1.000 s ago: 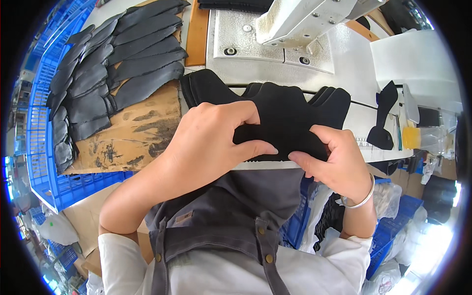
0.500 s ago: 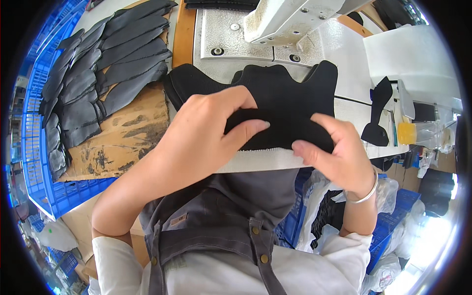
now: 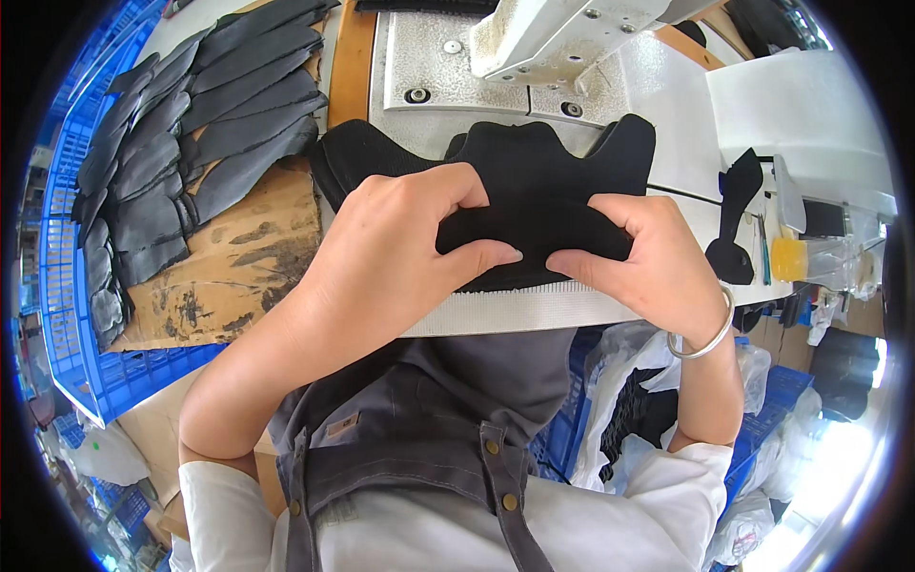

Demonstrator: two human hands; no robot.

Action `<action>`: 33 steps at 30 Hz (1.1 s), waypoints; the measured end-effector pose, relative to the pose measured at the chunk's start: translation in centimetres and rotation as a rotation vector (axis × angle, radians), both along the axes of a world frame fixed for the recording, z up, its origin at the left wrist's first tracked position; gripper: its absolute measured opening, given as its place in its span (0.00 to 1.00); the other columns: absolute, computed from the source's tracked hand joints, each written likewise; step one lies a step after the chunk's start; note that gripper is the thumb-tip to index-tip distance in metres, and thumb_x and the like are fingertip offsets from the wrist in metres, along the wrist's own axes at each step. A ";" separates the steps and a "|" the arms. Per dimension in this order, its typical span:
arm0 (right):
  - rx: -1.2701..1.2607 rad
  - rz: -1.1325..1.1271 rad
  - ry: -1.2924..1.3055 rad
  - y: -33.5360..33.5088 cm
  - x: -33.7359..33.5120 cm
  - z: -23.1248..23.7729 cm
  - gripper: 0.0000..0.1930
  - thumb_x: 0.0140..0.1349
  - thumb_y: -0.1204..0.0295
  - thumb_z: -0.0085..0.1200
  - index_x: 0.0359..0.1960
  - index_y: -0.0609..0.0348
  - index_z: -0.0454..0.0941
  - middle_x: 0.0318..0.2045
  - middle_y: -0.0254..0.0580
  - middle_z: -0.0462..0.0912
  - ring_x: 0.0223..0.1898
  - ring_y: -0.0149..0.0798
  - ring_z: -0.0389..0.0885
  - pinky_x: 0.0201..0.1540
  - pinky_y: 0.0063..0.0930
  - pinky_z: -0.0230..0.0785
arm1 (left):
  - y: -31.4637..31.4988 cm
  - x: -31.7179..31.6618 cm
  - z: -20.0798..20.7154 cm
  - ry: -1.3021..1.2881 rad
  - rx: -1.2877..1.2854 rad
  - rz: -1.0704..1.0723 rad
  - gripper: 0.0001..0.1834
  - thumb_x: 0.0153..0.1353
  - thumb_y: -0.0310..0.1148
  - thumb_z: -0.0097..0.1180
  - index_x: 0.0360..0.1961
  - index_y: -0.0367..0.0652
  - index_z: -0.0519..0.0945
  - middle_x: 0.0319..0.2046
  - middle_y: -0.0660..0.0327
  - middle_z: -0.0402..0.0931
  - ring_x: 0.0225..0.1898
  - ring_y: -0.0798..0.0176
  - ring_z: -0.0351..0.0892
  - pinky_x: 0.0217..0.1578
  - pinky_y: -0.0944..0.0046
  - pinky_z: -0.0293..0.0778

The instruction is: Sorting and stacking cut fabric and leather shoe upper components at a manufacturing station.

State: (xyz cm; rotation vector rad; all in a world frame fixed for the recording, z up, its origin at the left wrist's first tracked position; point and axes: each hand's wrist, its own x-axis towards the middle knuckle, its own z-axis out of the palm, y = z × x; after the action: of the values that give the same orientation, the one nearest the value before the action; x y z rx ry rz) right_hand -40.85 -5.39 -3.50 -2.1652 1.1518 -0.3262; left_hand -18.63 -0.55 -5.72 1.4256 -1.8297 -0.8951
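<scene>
A stack of black fabric pieces with wavy cut edges (image 3: 519, 157) lies on the pale sewing machine bed, close to its front edge. My left hand (image 3: 410, 224) grips the near part of the black fabric from the left, thumb in front and fingers behind. From the right, my right hand (image 3: 648, 253) pinches the same fabric, its fingers curled over the top and its thumb along the near side. Between the two thumbs a fold of the fabric bulges up. How many layers each hand holds is hidden.
The white sewing machine (image 3: 562, 43) stands just beyond the fabric. At left, dark cut pieces (image 3: 253, 95) overlap on stained cardboard (image 3: 229, 257) over a blue crate (image 3: 71, 324). A narrow black piece (image 3: 734, 219) and a yellow-capped clear bottle (image 3: 791, 257) are at right.
My right hand has moved left and closed on the fabric, its thumb now nearer the left thumb. The left hand has barely shifted.
</scene>
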 end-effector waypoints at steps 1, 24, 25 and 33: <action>0.001 0.001 0.001 0.0 0.0 0.0 0.20 0.47 0.65 0.68 0.21 0.70 0.70 0.16 0.58 0.68 0.21 0.60 0.63 0.22 0.37 0.59 | 0.0 0.0 -0.1 0.001 0.001 0.001 0.18 0.50 0.33 0.70 0.27 0.33 0.72 0.15 0.64 0.60 0.20 0.75 0.53 0.19 0.69 0.55; 0.062 0.022 0.059 -0.3 0.0 0.6 0.20 0.46 0.62 0.68 0.22 0.71 0.74 0.18 0.61 0.70 0.21 0.61 0.67 0.23 0.37 0.62 | 0.3 -0.6 -0.2 -0.122 -0.119 0.005 0.18 0.48 0.35 0.70 0.30 0.35 0.74 0.19 0.50 0.69 0.17 0.51 0.64 0.21 0.61 0.63; 0.062 0.022 0.059 -0.4 0.1 0.6 0.20 0.46 0.62 0.68 0.22 0.71 0.74 0.18 0.61 0.70 0.21 0.61 0.67 0.23 0.37 0.62 | 0.3 -0.6 -0.1 -0.122 -0.118 0.005 0.18 0.48 0.35 0.70 0.30 0.35 0.74 0.19 0.50 0.69 0.17 0.51 0.64 0.21 0.61 0.63; -0.123 0.057 0.406 -0.4 2.1 1.7 0.26 0.42 0.55 0.70 0.18 0.71 0.76 0.15 0.60 0.73 0.22 0.60 0.75 0.28 0.40 0.70 | -1.1 1.4 1.4 -0.303 -0.050 -0.164 0.17 0.51 0.37 0.66 0.22 0.37 0.72 0.15 0.53 0.70 0.17 0.51 0.70 0.20 0.59 0.63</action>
State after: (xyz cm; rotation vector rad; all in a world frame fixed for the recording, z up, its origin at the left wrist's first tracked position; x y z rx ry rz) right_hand -38.76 -5.78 -1.82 -2.4401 1.3104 0.0766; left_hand -17.25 -1.61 -4.31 1.4587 -2.2040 -0.7358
